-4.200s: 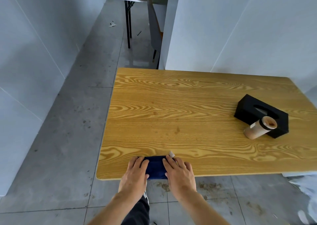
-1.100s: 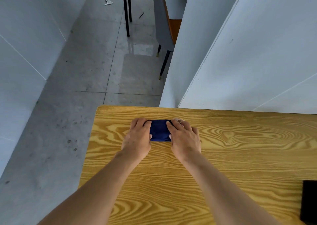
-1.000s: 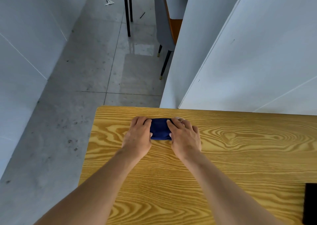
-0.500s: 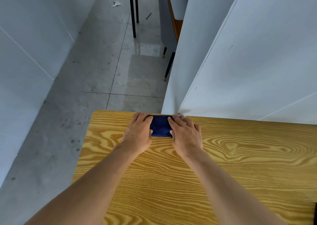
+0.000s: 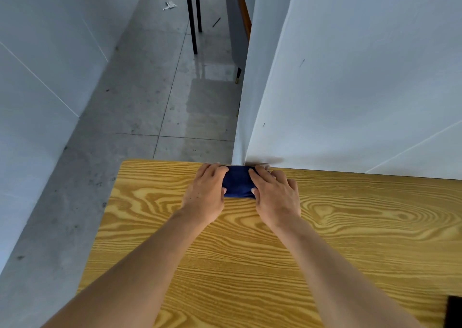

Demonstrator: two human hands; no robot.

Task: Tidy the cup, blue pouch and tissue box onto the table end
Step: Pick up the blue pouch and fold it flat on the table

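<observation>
Yellow wood-grain table (image 5: pixel 275 252) fills the lower frame; its far edge runs straight across the view, its left edge drops diagonally toward the bottom left. Beyond the left edge: grey tiled floor (image 5: pixel 140 107), open, w/ a white panel wall (image 5: pixel 37 77) further left. Far edge on the right side butts against a white partition wall (image 5: pixel 362 77), whose corner meets the table edge just behind the pouch. No room past the far edge there; to the left of that corner the edge opens onto floor. Black thin table legs (image 5: pixel 192 15) and a grey-and-orange chair (image 5: pixel 237 27) stand well apart, up the corridor.

Small dark blue fabric pouch (image 5: pixel 237 183) lies flat on the tabletop right at the far edge, near the far left corner. Left hand (image 5: pixel 206 195) is clamped on its left end, right hand (image 5: pixel 275 195) on its right end: fingers over the top and far side, thumbs on the near side, pouch pinched between both hands. Middle strip of pouch shows between them.

Black box corner (image 5: pixel 453 311) pokes in at the bottom right, well apart from the hands.
</observation>
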